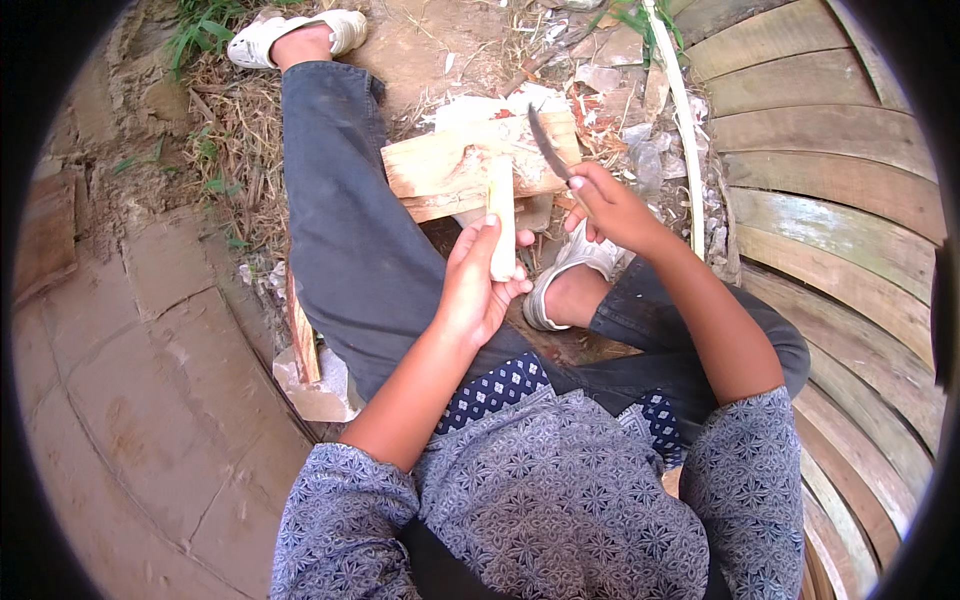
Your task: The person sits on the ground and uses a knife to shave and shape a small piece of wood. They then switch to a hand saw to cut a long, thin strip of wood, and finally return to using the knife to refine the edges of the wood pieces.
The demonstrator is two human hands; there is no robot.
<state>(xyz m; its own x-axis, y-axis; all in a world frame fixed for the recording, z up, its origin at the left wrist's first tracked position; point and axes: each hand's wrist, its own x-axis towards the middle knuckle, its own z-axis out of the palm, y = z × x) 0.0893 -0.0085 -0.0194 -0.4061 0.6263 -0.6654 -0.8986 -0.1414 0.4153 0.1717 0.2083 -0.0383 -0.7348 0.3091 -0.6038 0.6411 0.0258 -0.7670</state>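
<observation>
Pale stick (502, 215): long axis fore-and-aft, slim; far end points forward, over the wooden board (430, 168).
Left hand (470, 278): holding the stick's near half.
Right hand (612, 210): gripping knife (548, 145), blade forward-left.

The head view looks steeply down, near above the blue-grey floral-patterned fabric shirt (560, 490), facing forward over the straight whitish stick (503, 235), past the far edge of the flat tan wooden block (430, 165).
</observation>
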